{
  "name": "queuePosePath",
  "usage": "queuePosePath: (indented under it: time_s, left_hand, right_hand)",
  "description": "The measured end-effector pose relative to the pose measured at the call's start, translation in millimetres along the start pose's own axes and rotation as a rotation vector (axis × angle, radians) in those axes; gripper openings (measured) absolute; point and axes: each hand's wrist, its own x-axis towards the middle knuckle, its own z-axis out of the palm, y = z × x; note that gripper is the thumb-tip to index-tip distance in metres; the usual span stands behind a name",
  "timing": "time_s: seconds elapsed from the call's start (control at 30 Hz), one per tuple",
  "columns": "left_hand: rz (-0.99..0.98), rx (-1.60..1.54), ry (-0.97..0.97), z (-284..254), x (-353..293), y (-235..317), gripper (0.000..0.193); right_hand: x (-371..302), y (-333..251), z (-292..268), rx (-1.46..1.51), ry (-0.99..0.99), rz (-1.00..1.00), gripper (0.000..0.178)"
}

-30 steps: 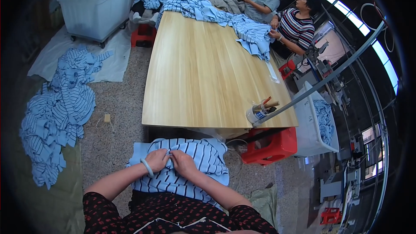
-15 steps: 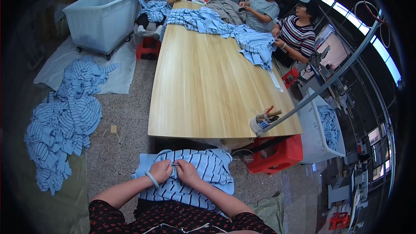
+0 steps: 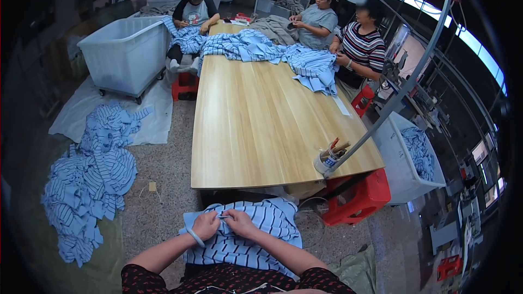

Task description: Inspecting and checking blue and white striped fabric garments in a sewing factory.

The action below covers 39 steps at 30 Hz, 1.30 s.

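My left hand (image 3: 206,225) and my right hand (image 3: 238,223) are just before the near edge of the wooden table (image 3: 261,130), lower than its top. The fingers of both hands are bent and closed on the blue striped cloth (image 3: 272,219), pinching it, and the two hands almost meet; what exactly is between the fingertips is too small for me to tell. This cloth lies spread over my lap, in front of the near edge of the table, with its dark stripes upward. On my left wrist I wear a pale bracelet (image 3: 195,238).

On the table, at its near right corner, stands a cup (image 3: 325,161) with sticks inside, beside a metal pole (image 3: 389,106). Across the far part of the table lie more striped pieces (image 3: 245,46), and behind them a grey cloth (image 3: 275,30). Two people sit along the right side of the table, and one person sits at its far left corner. A red stool (image 3: 359,201) is partly under the near right corner. To the left of the table, on the floor, lies a big heap of striped garments (image 3: 95,179), and beyond it stands a white cart (image 3: 122,57).
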Motion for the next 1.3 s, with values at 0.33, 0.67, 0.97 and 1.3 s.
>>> queuePosePath:
  time_s: [0.33,0.67,0.97,1.3]
  left_hand:
    - [0.030,0.007,-0.004,-6,-11,14,0.017]
    - [-0.124,-0.532,-0.521,-81,-7,46,0.020]
    - [-0.286,-0.495,-0.772,-49,-23,-31,0.023]
    - [0.215,0.114,-0.467,0,15,11,0.036]
  right_hand:
    - [-16,-10,-3,0.048,0.022,0.052,0.017]
    - [-20,-58,-37,0.367,-0.200,0.043,0.013]
    - [-56,-16,-33,-0.259,-0.234,-0.099,0.013]
    - [-57,-16,-28,-0.345,-0.234,-0.107,0.021]
